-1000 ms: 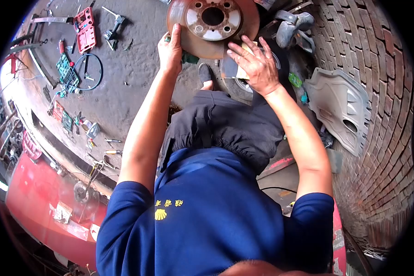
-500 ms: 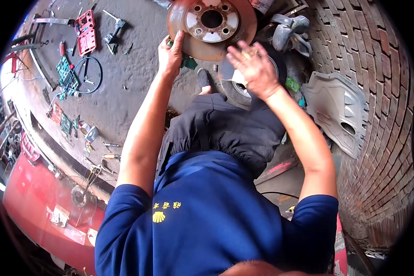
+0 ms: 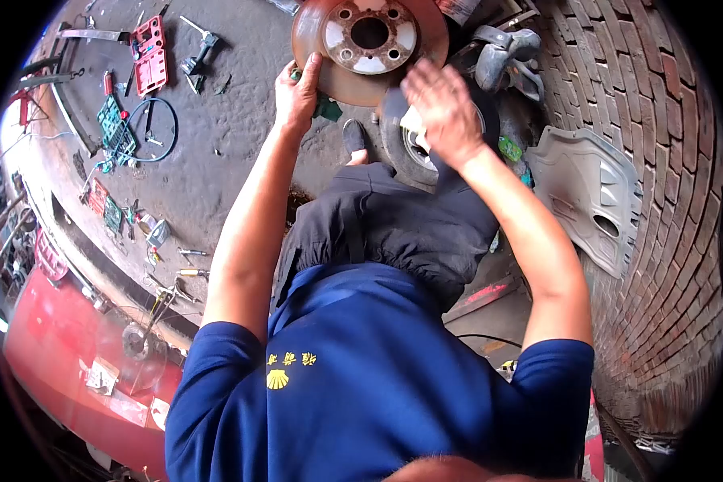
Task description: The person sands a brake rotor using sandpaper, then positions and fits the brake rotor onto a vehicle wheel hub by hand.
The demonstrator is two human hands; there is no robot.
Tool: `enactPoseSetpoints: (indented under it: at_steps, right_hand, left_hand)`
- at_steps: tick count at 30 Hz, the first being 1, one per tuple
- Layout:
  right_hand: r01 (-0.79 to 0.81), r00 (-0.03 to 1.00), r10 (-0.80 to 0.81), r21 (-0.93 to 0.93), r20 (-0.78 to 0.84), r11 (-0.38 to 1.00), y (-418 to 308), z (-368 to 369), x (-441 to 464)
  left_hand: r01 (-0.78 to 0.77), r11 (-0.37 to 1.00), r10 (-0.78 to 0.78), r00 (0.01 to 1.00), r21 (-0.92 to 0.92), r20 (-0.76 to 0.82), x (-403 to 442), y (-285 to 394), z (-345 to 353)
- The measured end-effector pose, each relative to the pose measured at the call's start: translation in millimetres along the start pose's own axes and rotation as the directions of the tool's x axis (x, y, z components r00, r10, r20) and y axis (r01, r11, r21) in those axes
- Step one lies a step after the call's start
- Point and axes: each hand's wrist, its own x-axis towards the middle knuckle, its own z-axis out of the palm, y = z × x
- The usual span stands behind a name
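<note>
A rusty brake disc [image 3: 353, 83] with a bright hub face stands at the top of the view. My left hand [image 3: 299, 95] grips its lower left rim, thumb on the front face and a ring on one finger. Over the disc's lower right edge is my right hand [image 3: 448, 112], fingers pointing up and slightly blurred. A pale, thin sheet [image 3: 412, 122] sticks out at its thumb side; the palm hides the remainder. Whether these fingers touch the disc I cannot tell. Behind the right hand lies a wheel with a tyre [image 3: 402, 153].
On the floor to the left are a red tool case [image 3: 149, 56], a green socket set [image 3: 116, 128], a power tool [image 3: 199, 55] and a looped hose [image 3: 177, 128]. A grey panel [image 3: 586, 193] leans by the brick wall [image 3: 667, 161]. A red car panel [image 3: 64, 361] is lower left.
My right hand has shifted slightly up and right along the disc's edge, and less of the pale sheet shows. My left hand and the disc stay in place.
</note>
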Motion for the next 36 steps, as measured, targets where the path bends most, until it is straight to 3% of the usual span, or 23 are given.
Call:
enactPoseSetpoints:
  at_steps: [3, 5, 7, 9, 10, 11, 14, 17, 18, 21, 23, 25, 29, 31, 33, 34, 36]
  right_hand:
    - [0.140, 0.990, -0.138, 0.045, -0.034, 0.989, 23, -10, 1]
    - [-0.083, 0.996, 0.081, -0.045, -0.041, 0.996, 33, -15, 13]
    - [-0.144, 0.989, 0.143, -0.040, -0.027, 0.989, 2, -4, 9]
    - [-0.013, 0.999, 0.017, 0.130, -0.031, 0.991, -45, 8, -8]
    - [0.011, 0.992, -0.031, 0.162, 0.122, 0.987, -55, -1, -15]
    - [0.083, 0.997, -0.083, 0.082, -0.002, 0.993, -39, 8, -15]
    - [-0.200, 0.980, 0.200, -0.066, -0.008, 0.978, 22, -13, 4]
    - [-0.231, 0.971, 0.221, 0.120, 0.096, 0.965, -16, -13, 8]
    - [-0.054, 0.999, 0.054, -0.003, -0.005, 0.999, -48, 10, -12]
    - [0.034, 0.999, -0.032, 0.168, -0.015, 0.985, -38, 7, -25]
    - [-0.139, 0.990, 0.140, 0.034, -0.015, 0.990, -12, -5, -18]
    - [-0.269, 0.960, 0.274, 0.084, -0.058, 0.959, -10, -16, -11]
    - [-0.074, 0.997, 0.074, 0.061, -0.005, 0.995, -20, -1, -21]
    - [-0.184, 0.981, 0.183, -0.012, -0.057, 0.983, 16, -13, -14]
    - [-0.350, 0.929, 0.357, 0.082, -0.099, 0.933, 38, -41, -2]
    - [-0.421, 0.863, 0.490, 0.360, -0.124, 0.833, 40, -55, -3]
    - [-0.467, 0.680, 0.733, 0.765, -0.010, 0.443, 42, -69, -22]
  left_hand:
    - [0.022, 0.997, -0.021, 1.000, 0.077, -0.007, -6, 1, -4]
    - [0.034, 0.999, -0.033, 0.999, -0.008, 0.011, -5, 6, 1]
    - [0.018, 1.000, -0.017, 1.000, -0.013, 0.015, -3, -1, -3]
    - [-0.003, 0.998, 0.002, 1.000, 0.058, 0.019, -1, -1, -5]
    - [0.002, 0.999, -0.003, 1.000, 0.047, 0.013, -1, -1, -5]
    - [0.007, 0.999, -0.008, 1.000, 0.048, 0.013, -2, -2, -5]
    - [0.034, 0.998, -0.036, 0.999, 0.045, 0.034, 1, -4, -6]
    - [0.047, 0.999, -0.047, 0.999, -0.007, 0.018, -3, -5, -2]
    - [0.019, 1.000, -0.019, 1.000, -0.013, -0.003, -3, -4, 0]
    - [0.023, 0.999, -0.024, 1.000, -0.041, -0.019, -2, -4, -2]
    - [0.028, 0.999, -0.027, 0.999, -0.038, 0.018, -3, -2, -1]
    - [0.050, 0.998, -0.050, 0.999, -0.033, -0.005, -6, -2, 2]
    - [0.013, 0.999, -0.014, 1.000, -0.053, -0.013, -3, -2, 1]
    - [0.050, 0.999, -0.052, 0.996, -0.017, -0.075, -6, -3, 2]
    - [0.040, 0.998, -0.044, 0.996, -0.042, -0.074, -10, -7, 3]
    - [0.065, 0.994, -0.071, 0.995, -0.091, -0.069, -16, -6, 6]
    - [0.098, 0.983, -0.112, 0.990, -0.156, -0.083, -27, -4, 15]
